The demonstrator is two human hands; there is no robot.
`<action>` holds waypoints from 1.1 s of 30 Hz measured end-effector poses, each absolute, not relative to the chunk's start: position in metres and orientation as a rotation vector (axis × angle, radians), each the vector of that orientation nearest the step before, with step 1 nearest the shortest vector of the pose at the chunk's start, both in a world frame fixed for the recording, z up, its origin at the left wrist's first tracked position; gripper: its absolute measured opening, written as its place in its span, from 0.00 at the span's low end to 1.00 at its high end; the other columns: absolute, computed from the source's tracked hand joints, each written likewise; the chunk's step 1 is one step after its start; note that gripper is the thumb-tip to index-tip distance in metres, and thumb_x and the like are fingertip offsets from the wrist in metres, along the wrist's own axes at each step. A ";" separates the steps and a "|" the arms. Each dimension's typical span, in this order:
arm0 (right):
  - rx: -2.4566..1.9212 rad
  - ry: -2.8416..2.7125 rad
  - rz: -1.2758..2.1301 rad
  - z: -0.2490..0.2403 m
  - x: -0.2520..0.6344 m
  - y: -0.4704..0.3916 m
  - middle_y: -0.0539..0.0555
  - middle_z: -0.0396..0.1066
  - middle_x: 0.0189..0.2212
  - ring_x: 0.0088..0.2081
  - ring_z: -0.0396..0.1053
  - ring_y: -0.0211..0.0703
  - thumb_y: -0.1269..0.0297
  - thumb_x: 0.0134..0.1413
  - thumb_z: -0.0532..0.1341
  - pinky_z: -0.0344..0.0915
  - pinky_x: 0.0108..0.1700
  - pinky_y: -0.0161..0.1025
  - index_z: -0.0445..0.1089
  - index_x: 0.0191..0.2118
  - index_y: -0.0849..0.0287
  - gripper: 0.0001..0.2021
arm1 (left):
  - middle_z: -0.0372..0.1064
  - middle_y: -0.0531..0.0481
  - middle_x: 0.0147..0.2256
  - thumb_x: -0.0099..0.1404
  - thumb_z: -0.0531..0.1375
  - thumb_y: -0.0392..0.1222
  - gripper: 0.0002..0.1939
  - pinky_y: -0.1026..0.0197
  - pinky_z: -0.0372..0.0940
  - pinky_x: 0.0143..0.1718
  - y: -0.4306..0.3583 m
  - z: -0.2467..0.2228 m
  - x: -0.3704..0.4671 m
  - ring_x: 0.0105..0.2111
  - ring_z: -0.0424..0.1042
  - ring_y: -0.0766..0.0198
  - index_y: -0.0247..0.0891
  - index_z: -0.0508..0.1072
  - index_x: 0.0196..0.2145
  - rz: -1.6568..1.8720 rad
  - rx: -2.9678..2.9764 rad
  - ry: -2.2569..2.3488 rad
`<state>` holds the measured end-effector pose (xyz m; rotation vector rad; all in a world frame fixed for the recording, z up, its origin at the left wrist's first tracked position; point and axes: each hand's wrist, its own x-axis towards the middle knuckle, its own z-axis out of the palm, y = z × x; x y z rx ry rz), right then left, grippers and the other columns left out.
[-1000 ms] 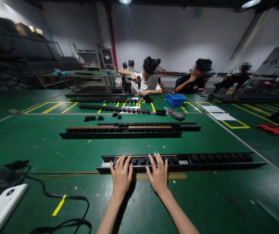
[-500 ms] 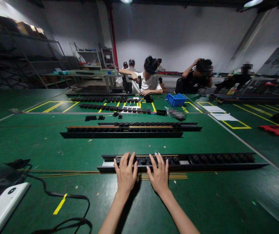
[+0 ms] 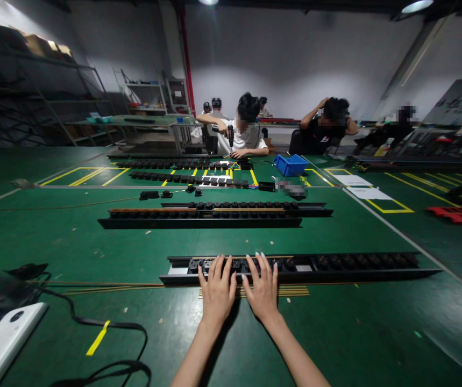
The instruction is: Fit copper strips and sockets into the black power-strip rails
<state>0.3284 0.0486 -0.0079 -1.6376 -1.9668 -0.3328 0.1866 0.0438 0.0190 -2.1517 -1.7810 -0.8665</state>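
A long black channel (image 3: 360, 276) with a row of black parts inside lies across the green table. My left hand (image 3: 218, 287) rests on its near wall, fingers spread, with fingertips over the parts. Beside it, my right hand (image 3: 262, 287) lies in the same way, fingers apart, a small gap between the two hands. Neither hand holds anything. Thin brass-coloured rods (image 3: 294, 291) lie along the near side of the channel, partly hidden under my hands.
Farther back lies a second black channel (image 3: 202, 223) with rods on it. Beyond are black strips, a blue bin (image 3: 291, 165) and a person with a drill (image 3: 231, 134). At the left are a white device (image 3: 8, 344) and a black cable (image 3: 126, 326).
My left hand has shifted right along the channel, closer to my right hand, which has hardly moved. More of the black parts at the channel's left end now show.
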 end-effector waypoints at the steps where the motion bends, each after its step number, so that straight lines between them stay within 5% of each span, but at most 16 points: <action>1: -1.639 -1.968 -0.334 -0.008 0.328 0.049 0.59 0.55 0.61 0.63 0.48 0.50 0.64 0.60 0.52 0.42 0.62 0.58 0.53 0.63 0.54 0.25 | 0.63 0.42 0.57 0.67 0.51 0.39 0.22 0.37 0.36 0.62 0.043 0.018 0.187 0.57 0.61 0.54 0.42 0.61 0.58 -0.863 -2.157 -1.776; 12: -1.619 -1.957 -0.349 -0.009 0.329 0.049 0.59 0.56 0.60 0.63 0.49 0.50 0.64 0.60 0.51 0.43 0.62 0.58 0.52 0.63 0.53 0.26 | 0.65 0.41 0.55 0.67 0.51 0.39 0.20 0.35 0.39 0.61 0.046 0.026 0.194 0.55 0.62 0.54 0.42 0.65 0.56 -0.864 -2.209 -1.796; 20: -1.632 -1.963 -0.339 -0.009 0.329 0.049 0.59 0.55 0.60 0.63 0.48 0.50 0.65 0.60 0.50 0.42 0.62 0.57 0.51 0.64 0.52 0.26 | 0.59 0.40 0.59 0.67 0.51 0.41 0.24 0.36 0.37 0.62 0.042 0.028 0.200 0.59 0.58 0.53 0.41 0.59 0.60 -0.879 -2.235 -1.759; 33: -1.606 -1.944 -0.380 -0.016 0.330 0.052 0.58 0.56 0.60 0.63 0.49 0.50 0.64 0.61 0.50 0.42 0.62 0.56 0.47 0.65 0.51 0.27 | 0.66 0.40 0.54 0.67 0.51 0.42 0.19 0.37 0.41 0.61 0.044 0.028 0.212 0.55 0.62 0.53 0.40 0.67 0.54 -0.981 -2.236 -1.792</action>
